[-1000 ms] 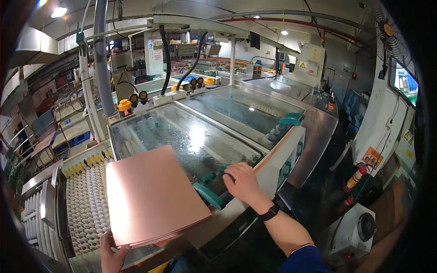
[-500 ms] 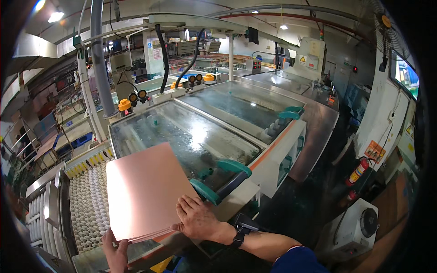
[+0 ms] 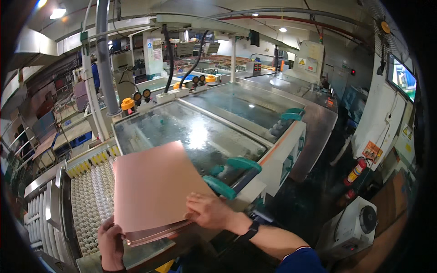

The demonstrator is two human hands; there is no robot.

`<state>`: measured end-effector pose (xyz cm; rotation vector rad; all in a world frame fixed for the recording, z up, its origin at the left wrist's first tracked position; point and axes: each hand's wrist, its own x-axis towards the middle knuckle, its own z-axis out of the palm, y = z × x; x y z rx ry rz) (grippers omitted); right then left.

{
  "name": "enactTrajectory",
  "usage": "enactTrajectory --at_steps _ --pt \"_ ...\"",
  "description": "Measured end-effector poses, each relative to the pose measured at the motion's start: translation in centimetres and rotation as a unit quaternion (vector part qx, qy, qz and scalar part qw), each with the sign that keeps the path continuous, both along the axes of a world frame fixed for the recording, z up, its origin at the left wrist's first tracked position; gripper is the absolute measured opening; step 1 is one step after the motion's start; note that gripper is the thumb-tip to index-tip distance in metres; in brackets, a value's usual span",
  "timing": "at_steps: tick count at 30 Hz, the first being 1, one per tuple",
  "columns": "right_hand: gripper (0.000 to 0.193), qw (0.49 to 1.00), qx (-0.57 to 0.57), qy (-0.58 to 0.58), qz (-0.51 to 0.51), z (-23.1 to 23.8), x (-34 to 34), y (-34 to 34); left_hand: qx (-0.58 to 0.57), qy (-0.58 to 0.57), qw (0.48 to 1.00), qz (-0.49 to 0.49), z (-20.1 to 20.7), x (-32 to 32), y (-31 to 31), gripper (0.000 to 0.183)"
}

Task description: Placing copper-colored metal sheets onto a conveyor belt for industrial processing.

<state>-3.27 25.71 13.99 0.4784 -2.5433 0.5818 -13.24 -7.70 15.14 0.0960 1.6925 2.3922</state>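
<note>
As the glass-lidded machine [image 3: 218, 132] stretched beyond, stacked copper-coloured sheets [image 3: 152, 186] sat at its near corner, probably springy, slick, best held edgewise. Partly closed, the right hand [image 3: 209, 210] pinched the top sheet's near-right corner, the left hand [image 3: 111, 239] the stack's near-left.

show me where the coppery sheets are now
In the head view, the coppery sheets are left of centre, right of the roller bed, between the left hand at their lower left corner and the right hand.
</note>
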Motion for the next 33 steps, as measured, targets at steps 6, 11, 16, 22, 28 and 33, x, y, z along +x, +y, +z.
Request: enactTrajectory --at_steps 6,11,16,22,28,33 --pt "0.028 0.983 -0.03 0.091 -0.158 2.6 -1.8 3.6 0.028 -0.132 0.991 0.008 -0.2 -4.9 -4.1 0.019" --pt "0.039 0.95 -0.01 -0.037 -0.311 4.2 -1.9 6.4 -0.081 -0.149 0.98 -0.101 -3.5 -7.0 -6.1 0.012" --pt "0.03 0.915 -0.059 -0.1 -0.386 2.3 -1.4 7.3 0.12 -0.105 0.985 -0.068 -4.3 -8.8 -8.5 0.013" --pt "0.025 0.909 -0.094 -0.078 -0.398 2.6 -2.1 6.1 0.027 -0.056 0.993 0.096 -4.0 -12.4 -18.8 0.014" --pt "0.024 0.917 -0.06 -0.054 -0.392 1.6 -2.2 7.3 -0.034 -0.041 0.99 0.128 -8.8 -19.1 -26.2 0.018" --pt "0.023 0.911 -0.074 -0.054 -0.402 1.6 -2.1 7.4 -0.12 -0.097 0.983 0.104 -14.1 -23.1 -24.3 0.017"
